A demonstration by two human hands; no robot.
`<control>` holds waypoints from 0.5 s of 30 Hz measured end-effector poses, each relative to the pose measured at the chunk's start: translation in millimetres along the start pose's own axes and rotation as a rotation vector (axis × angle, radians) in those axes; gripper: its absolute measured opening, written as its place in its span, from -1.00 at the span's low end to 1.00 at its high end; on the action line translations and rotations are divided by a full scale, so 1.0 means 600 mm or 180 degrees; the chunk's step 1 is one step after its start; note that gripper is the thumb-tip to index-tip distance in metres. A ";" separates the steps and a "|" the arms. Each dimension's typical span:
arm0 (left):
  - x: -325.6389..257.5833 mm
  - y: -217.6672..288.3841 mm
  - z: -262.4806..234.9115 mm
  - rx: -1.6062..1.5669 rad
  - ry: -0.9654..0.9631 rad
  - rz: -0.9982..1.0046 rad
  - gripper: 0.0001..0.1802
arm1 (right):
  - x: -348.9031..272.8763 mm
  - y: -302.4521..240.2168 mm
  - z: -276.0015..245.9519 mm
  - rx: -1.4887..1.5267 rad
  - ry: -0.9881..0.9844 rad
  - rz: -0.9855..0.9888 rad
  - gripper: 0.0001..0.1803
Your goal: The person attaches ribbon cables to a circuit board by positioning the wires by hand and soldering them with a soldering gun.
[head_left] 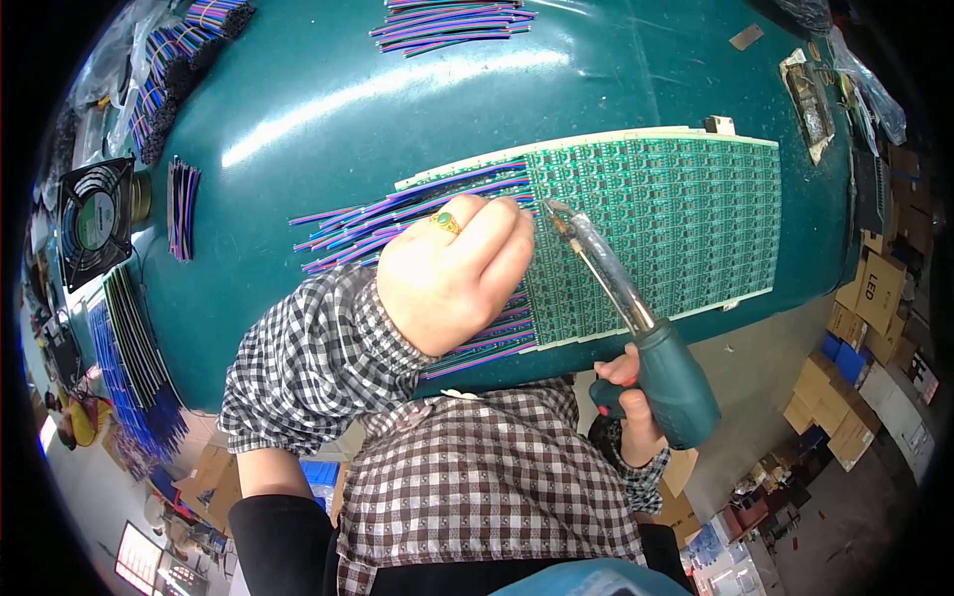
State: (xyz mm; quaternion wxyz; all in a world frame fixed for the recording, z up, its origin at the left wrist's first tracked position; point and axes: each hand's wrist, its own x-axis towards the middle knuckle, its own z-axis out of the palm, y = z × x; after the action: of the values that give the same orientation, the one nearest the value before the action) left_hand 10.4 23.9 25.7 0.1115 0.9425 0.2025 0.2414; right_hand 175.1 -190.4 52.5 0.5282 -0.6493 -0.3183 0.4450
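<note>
In my right hand (641, 412) is a soldering gun (679, 382) with a green body and a long metal barrel. Its tip points up and left, over the left part of a large panel of green circuit boards (676, 219). My left hand (447, 283), with a ring on one finger, is closed at the panel's left edge, close to the iron's tip. Its fingertips are hidden, so what they pinch cannot be seen. Thin multicoloured ribbon wires (348, 221) run from under this hand, side by side, with their right ends along the board's left edge.
A bundle of wires (452, 25) lies at the table's far side, and a smaller one (183, 209) at left. Beside it stands a black fan (97, 221). More wires (139, 358) hang over the left edge. A worn tray (807, 104) sits at far right; cardboard boxes (874, 298) stand beyond.
</note>
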 end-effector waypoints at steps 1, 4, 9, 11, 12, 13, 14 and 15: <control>0.000 0.000 0.000 -0.0001 0.0000 0.0000 -0.65 | 0.001 -0.002 -0.002 0.0000 0.0000 0.0000 -0.34; 0.000 0.000 0.000 0.0012 -0.0026 -0.0006 -0.65 | 0.005 -0.013 -0.003 -0.0520 -0.0043 0.0117 -0.32; 0.001 0.000 0.001 0.0025 0.0028 -0.0011 -0.66 | 0.005 -0.010 0.003 -0.0007 0.0036 0.0106 -0.34; 0.000 0.001 0.002 0.0030 0.0029 -0.0022 -0.66 | 0.004 -0.010 0.007 0.0064 0.0058 0.0181 -0.35; 0.000 0.001 0.002 0.0035 0.0033 -0.0034 -0.66 | 0.004 -0.011 0.008 0.0133 0.0081 0.0257 -0.35; 0.000 0.001 0.002 0.0035 0.0032 -0.0036 -0.66 | 0.005 -0.011 0.008 0.0133 0.0079 0.0258 -0.35; 0.000 0.001 0.001 0.0047 0.0028 -0.0038 -0.67 | 0.007 -0.012 0.008 0.0115 0.0054 0.0247 -0.35; 0.001 0.001 0.001 0.0059 0.0023 -0.0040 -0.67 | 0.008 -0.012 0.008 0.0097 0.0028 0.0236 -0.35</control>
State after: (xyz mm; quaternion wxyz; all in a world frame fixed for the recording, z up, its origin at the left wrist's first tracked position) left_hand 11.2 23.2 25.6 0.1035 0.9413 0.2110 0.2422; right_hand 172.7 -182.5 58.4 0.5226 -0.6545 -0.2849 0.4662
